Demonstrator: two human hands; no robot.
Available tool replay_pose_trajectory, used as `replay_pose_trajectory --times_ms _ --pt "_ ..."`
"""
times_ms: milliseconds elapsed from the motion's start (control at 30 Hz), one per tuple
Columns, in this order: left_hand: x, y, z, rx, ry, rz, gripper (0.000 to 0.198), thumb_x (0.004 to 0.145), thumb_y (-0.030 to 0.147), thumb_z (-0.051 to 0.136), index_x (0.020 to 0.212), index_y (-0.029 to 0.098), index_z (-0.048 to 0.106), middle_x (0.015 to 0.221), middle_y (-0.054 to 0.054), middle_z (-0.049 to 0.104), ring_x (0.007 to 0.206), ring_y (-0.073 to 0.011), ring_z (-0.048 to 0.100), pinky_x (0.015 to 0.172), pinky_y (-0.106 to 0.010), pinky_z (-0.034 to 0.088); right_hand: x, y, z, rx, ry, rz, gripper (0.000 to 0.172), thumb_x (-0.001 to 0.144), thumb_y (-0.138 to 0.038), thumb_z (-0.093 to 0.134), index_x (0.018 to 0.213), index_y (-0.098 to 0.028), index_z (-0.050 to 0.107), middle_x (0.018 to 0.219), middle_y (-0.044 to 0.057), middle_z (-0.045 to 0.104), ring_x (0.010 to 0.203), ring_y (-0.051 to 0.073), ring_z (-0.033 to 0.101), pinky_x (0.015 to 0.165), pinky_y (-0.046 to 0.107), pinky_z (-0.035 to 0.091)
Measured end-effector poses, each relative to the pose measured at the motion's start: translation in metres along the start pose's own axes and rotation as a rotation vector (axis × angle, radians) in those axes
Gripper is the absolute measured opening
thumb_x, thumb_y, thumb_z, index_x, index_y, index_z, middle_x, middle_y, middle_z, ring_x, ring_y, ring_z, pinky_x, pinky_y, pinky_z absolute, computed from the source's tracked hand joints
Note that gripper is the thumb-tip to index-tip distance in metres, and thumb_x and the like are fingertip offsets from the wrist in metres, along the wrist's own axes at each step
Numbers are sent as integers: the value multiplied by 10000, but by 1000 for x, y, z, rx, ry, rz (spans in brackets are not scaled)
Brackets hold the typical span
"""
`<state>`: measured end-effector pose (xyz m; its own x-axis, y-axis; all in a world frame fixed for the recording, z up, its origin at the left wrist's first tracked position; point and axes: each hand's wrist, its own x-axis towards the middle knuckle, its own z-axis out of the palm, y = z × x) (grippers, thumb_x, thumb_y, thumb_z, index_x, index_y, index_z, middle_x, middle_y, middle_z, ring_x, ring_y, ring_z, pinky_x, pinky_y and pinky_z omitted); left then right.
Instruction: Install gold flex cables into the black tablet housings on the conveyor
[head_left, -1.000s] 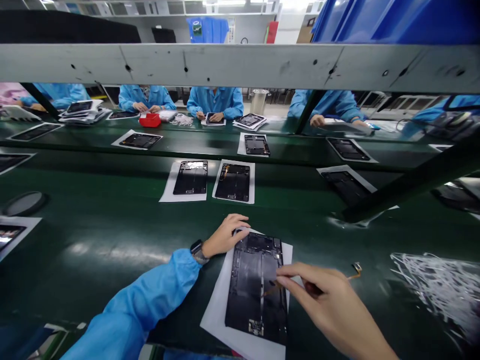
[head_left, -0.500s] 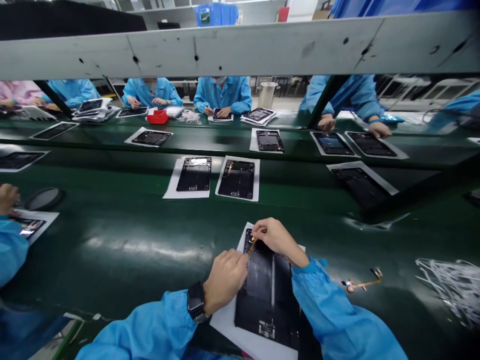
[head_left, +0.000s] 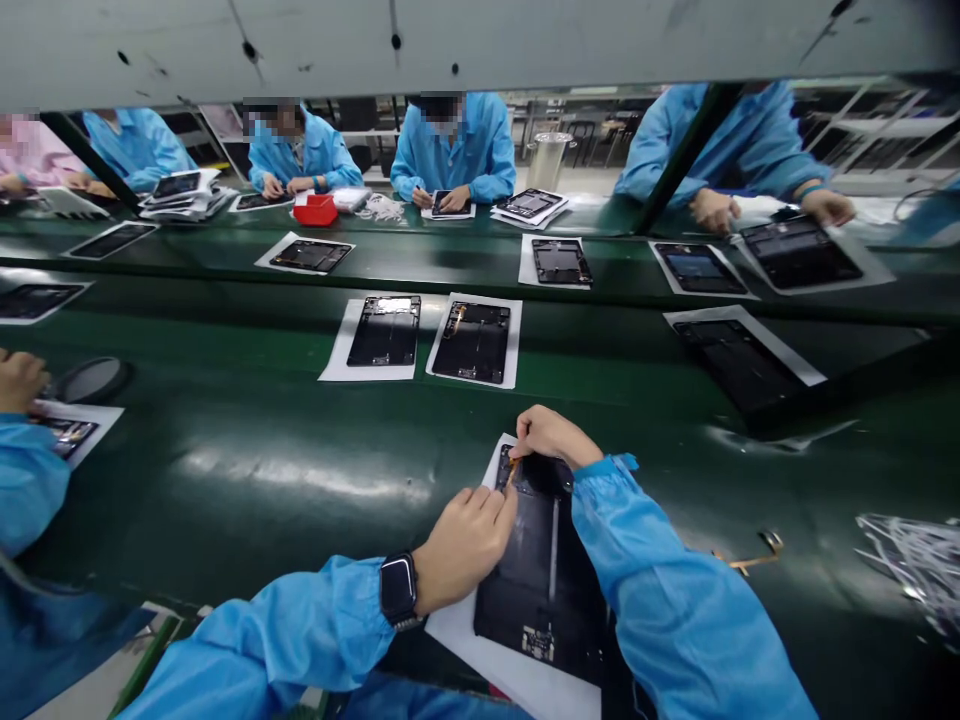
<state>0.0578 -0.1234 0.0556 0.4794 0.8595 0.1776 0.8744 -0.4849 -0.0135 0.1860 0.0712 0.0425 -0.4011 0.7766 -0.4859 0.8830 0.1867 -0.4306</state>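
In the head view, a black housing (head_left: pixel 525 560) lies on a white sheet (head_left: pixel 454 632) on the green tabletop (head_left: pixel 225 430). At the housing's far left corner, the grip of the right hand (head_left: pixel 553 436) appears to pinch the upper end of an orange ribbon (head_left: pixel 514 468). The left hand (head_left: pixel 466 545) reaches the ribbon's lower end above the housing; whether its grip pinches, I cannot tell. Right of the housing lie a second ribbon (head_left: pixel 744 566) and, farther out, white strips (head_left: pixel 913 562).

Glare on green bench (head_left: pixel 300 485), lens distort'n nr frame edges.
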Motion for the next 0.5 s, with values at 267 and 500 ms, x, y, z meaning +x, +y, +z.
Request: replay_pose_trajectory --times_ms 267,500 --pt "-5 -3 12 -90 42 -94 143 956 114 444 1018 127 572 937 -71 583 857 -221 547 719 -349 481 -27 -11 -8 -172 41 -1 311 664 -404 837 760 -223 603 766 -5 658 741 185 615 562 265 327" --pt "-1 -10 33 -218 150 31 179 989 147 394 996 137 572 880 -58 578 799 -190 545 686 -315 465 -40 -7 0 -241 79 -71 352 735 -430 798 898 -231 558 904 13 666 886 221 623 593 276 300"
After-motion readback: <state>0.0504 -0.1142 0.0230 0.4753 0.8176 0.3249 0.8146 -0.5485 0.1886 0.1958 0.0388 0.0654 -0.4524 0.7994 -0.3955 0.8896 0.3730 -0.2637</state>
